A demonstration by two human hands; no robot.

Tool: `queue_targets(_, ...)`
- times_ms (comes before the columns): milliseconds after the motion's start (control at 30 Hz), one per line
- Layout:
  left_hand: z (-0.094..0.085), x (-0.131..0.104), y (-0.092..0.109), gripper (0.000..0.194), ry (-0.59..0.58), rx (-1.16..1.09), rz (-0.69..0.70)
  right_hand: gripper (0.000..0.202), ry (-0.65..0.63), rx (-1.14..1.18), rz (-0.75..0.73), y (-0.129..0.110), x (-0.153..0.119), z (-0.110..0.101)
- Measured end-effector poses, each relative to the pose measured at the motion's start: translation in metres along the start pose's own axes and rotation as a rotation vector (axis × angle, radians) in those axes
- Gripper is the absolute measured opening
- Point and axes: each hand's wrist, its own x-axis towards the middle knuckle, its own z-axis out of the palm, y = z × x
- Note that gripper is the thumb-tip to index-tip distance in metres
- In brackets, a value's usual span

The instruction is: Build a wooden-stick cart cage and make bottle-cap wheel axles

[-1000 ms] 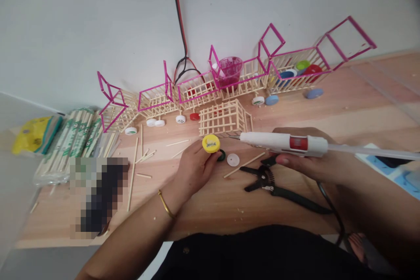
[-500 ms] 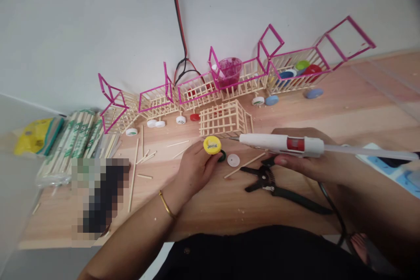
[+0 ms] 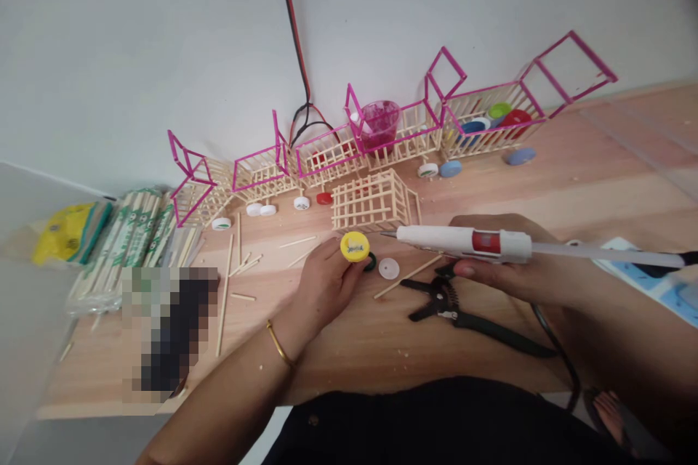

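Between the fingers of my left hand (image 3: 324,287) is a yellow bottle cap (image 3: 355,246), its printed top facing up. A dark green ring-shaped cap (image 3: 371,261) shows just behind the fingertips; whether they touch it I cannot tell. My right hand (image 3: 504,269) is wrapped round a white glue gun (image 3: 436,238) with a clear glue stick out of its back. The nozzle points left, a little to the right of the yellow cap. Beyond both hands lies a small cage-like frame of wooden sticks (image 3: 368,203). A translucent white disc (image 3: 389,268) rests on the table between the hands.
Dark-handled wire strippers (image 3: 447,303) lie below the right hand. Stick carts with pink rims (image 3: 262,167) and bottle-cap wheels line the wall, a pink cup (image 3: 380,127) among them. Loose sticks (image 3: 223,298), packaged sticks (image 3: 131,232) and a pixelated dark object (image 3: 177,334) are at left.
The view has shifted slightly. Both hands keep nearly the same pose, with the cap and the glue gun still held; the nozzle stays close to the cap.
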Motion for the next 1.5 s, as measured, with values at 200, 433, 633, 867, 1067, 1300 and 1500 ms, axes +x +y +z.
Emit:
queue_targets(200, 0.0, 0.001, 0.001, 0.009, 0.015, -0.01, -0.002, 0.028, 0.003, 0.046, -0.01, -0.001, 0.001, 0.0)
queue_targets(433, -0.001, 0.003, 0.003, 0.011, 0.007, 0.015, -0.003, 0.025, -0.069, 0.135, -0.13, -0.004, 0.002, -0.002)
queue_targets(633, -0.001, 0.003, 0.003, 0.011, 0.005, 0.015, -0.007, 0.025, 0.067, -0.059, -0.078, -0.006, -0.005, -0.009)
queue_targets(867, -0.001, 0.001, 0.002, 0.01, 0.008, 0.021, -0.004, 0.029, 0.181, -0.408, 0.109, 0.009, -0.003, -0.019)
queue_targets(1067, 0.0, 0.001, 0.003, 0.01, 0.032, 0.02, 0.0, 0.03, 0.079, -0.514, 0.248, 0.025, 0.006, -0.016)
queue_targets(1300, 0.0, 0.001, 0.002, 0.009, 0.023, 0.021, -0.001, 0.025, -0.011, -0.518, 0.156, 0.039, 0.005, -0.013)
queue_targets(1500, 0.0, 0.0, 0.001, 0.01, 0.012, 0.019, -0.001, 0.026, -0.041, -0.569, 0.139, 0.044, 0.005, -0.013)
